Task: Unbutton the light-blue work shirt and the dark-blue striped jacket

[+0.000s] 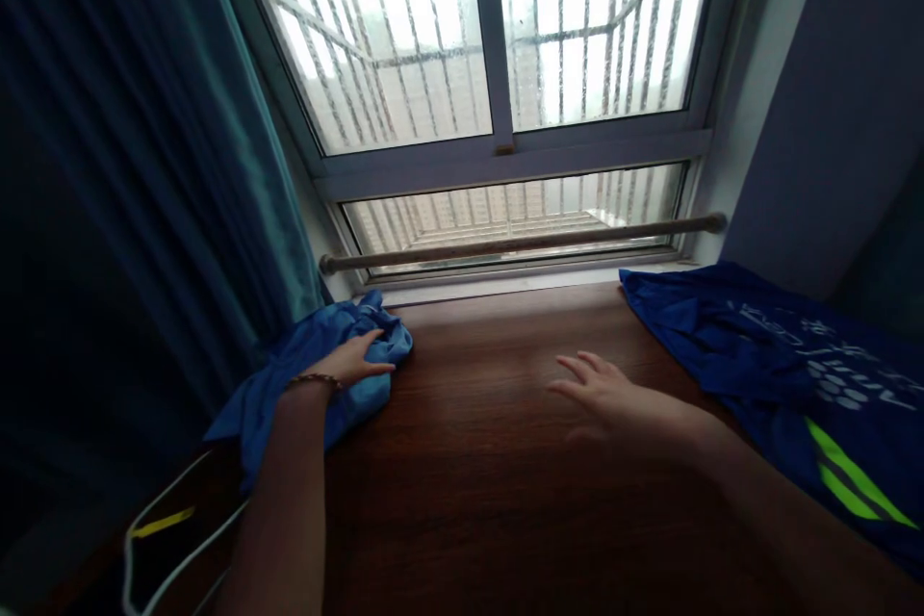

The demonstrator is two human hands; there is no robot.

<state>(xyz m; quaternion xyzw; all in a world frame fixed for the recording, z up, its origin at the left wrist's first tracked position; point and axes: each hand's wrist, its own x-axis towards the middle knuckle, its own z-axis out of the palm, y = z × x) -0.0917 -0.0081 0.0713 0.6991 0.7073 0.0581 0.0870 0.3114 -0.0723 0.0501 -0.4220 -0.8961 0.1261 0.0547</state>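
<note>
My left hand [351,361], with a bead bracelet on the wrist, rests flat on a crumpled light blue garment [375,332] at the left of a dark wooden sill top [491,462]. Its fingers lie stretched over the cloth and grip nothing. My right hand [603,387] hovers just above the bare wood in the middle, fingers spread and empty. A darker blue garment [765,356] with white print and lime green stripes lies spread out at the right, a short way from my right hand.
A window [498,48] with outside bars stands behind the sill, and a wooden rod [520,239] runs across its lower pane. A teal curtain [144,173] hangs at the left. Thin cables [155,539] lie at the lower left. A wall closes the right side.
</note>
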